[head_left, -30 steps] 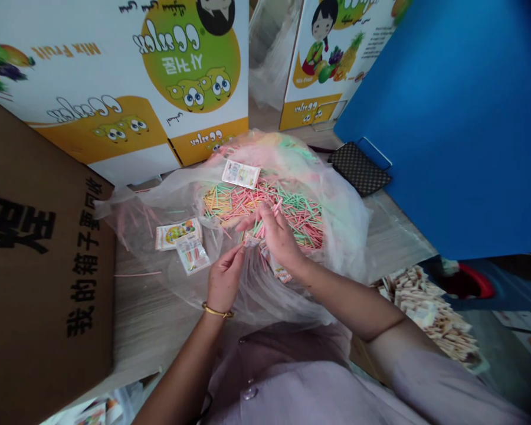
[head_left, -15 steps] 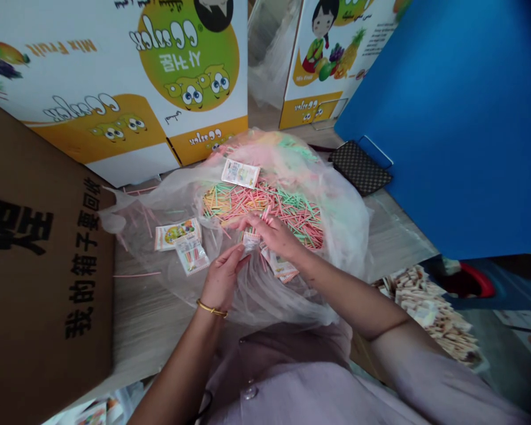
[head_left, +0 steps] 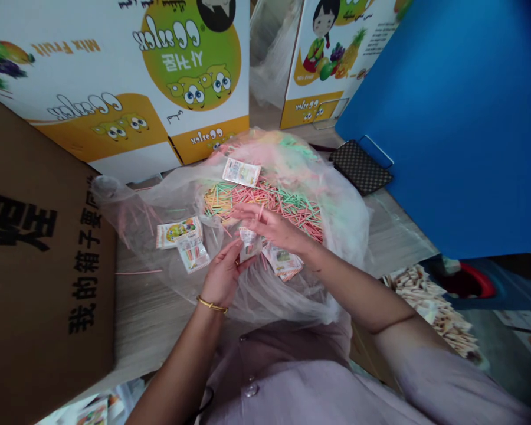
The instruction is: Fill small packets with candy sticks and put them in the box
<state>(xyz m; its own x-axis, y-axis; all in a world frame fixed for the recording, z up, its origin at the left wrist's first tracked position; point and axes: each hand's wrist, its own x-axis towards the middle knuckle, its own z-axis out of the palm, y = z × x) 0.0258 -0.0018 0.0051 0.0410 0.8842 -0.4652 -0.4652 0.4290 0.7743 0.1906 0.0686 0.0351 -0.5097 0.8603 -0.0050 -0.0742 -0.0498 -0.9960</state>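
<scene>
The person's left hand (head_left: 223, 273) pinches a small clear packet (head_left: 248, 237) by its near left side, thumb and fingers closed on it. The right hand (head_left: 278, 227) has changed most in the last second: then its thumb pointed up beside several sticks; now its fingers stretch flat leftward above the packet, with a pink stick (head_left: 260, 212) poking up between thumb and fingers, which are closed on it. More of the packet shows than before. Both forearms reach in from the near edge of the table (head_left: 137, 313), wrists angled toward each other.

Just under the right wrist, a stack of packets (head_left: 284, 262) is more uncovered than earlier. Beyond the hands, loose pink, green and yellow sticks (head_left: 287, 203) fill a translucent plastic bag (head_left: 347, 236) in the table's middle. One sealed packet (head_left: 242, 172) lies at their far side; two overlapping packets (head_left: 193, 252) lie left. A brown carton (head_left: 39, 307) stands along the left edge, a white printed carton (head_left: 115, 65) along the far edge.
</scene>
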